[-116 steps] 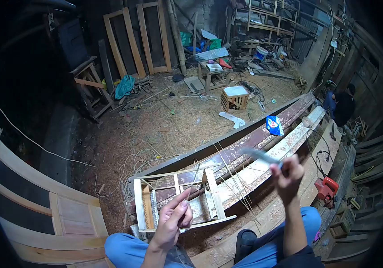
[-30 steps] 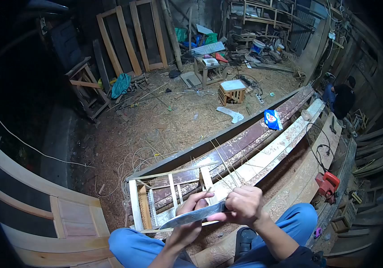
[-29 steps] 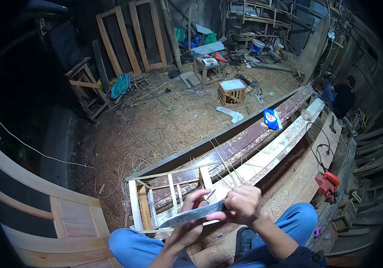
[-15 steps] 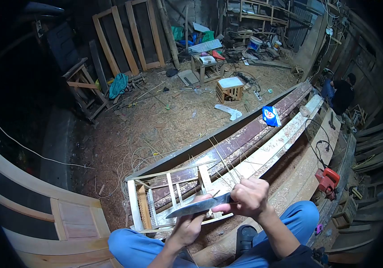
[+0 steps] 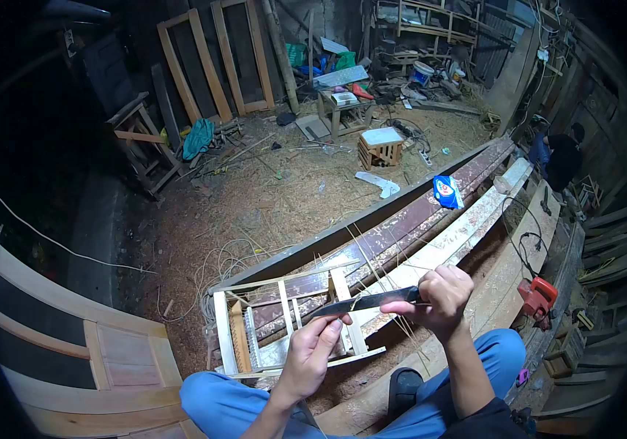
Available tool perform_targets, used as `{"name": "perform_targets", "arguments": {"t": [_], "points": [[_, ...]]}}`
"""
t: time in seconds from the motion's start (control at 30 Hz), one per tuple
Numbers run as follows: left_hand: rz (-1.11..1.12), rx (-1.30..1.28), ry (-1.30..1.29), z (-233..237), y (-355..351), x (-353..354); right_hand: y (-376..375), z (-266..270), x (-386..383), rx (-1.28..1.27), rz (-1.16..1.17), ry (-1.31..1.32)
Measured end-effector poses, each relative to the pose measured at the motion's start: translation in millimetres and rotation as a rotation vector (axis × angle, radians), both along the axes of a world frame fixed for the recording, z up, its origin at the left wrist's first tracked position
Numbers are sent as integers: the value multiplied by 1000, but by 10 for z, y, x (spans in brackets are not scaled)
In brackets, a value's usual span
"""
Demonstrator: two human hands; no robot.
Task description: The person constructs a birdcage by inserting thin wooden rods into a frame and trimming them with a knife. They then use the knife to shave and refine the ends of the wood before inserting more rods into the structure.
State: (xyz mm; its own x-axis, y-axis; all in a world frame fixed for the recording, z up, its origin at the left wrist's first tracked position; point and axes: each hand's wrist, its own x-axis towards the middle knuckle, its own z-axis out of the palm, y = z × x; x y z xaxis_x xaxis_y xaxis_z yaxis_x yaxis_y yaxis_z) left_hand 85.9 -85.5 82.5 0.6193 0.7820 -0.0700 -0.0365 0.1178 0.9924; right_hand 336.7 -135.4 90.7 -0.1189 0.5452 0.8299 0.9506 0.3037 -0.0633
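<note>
My right hand (image 5: 445, 298) is closed around the handle of a knife (image 5: 368, 301), its dark blade pointing left with the thumb stretched along it. Just below the blade, my left hand (image 5: 310, 360) pinches a thin pale strip (image 5: 355, 302) that crosses the knife; most of the strip is hidden by blade and fingers. Under both hands lies a small wooden frame (image 5: 284, 307) with crossbars and a toothed wooden piece (image 5: 239, 336) at its left end. Several thin strips (image 5: 372, 257) lie across the planks beyond my hands.
Long planks (image 5: 449, 241) run away to the upper right, with a blue packet (image 5: 447, 192) on them. A red power tool (image 5: 537, 296) rests at the right. Panelled wooden doors (image 5: 127, 355) stand at lower left. Another person (image 5: 564, 157) sits at the far right.
Both hands have moved; the right hand has drawn the knife up and to the right. The blade has turned, now showing a narrower, darker side. The left hand has stayed low near the blade.
</note>
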Motion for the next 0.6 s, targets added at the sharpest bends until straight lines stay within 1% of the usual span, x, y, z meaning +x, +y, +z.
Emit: {"name": "perform_targets", "arguments": {"t": [0.03, 0.1, 0.17, 0.2, 0.23, 0.3, 0.37, 0.43, 0.47, 0.57, 0.6], "points": [[32, 23, -17, -14, 6, -14, 2, -44, 41, 18, -15, -1], [66, 46, -36, -32, 33, -73, 102, -118, 317, 207, -251, 711], [136, 17, -131, -24, 107, -194, -117, 171, 512, 184, -549, 552], [151, 27, -164, -24, 121, -220, -167, 119, 530, 196, -487, 438], [162, 36, -168, -20, 128, -233, -177, 33, 428, 165, -373, 431], [189, 61, -164, -39, 119, -228, -155, -75, 168, -2, -235, 311], [212, 48, -184, -22, 62, -168, -105, -69, -80, -71, -165, 253], [253, 104, -204, 17, 19, -95, -57, -160, -243, -100, -68, 282], [221, 82, -242, -74, 1, -120, -41, -84, -325, -107, -10, 260], [154, 69, -331, -59, -56, -15, -7, -57, -488, -95, 141, 255], [169, 172, -293, -51, -79, 6, 20, -88, -522, -70, 213, 245]]}}
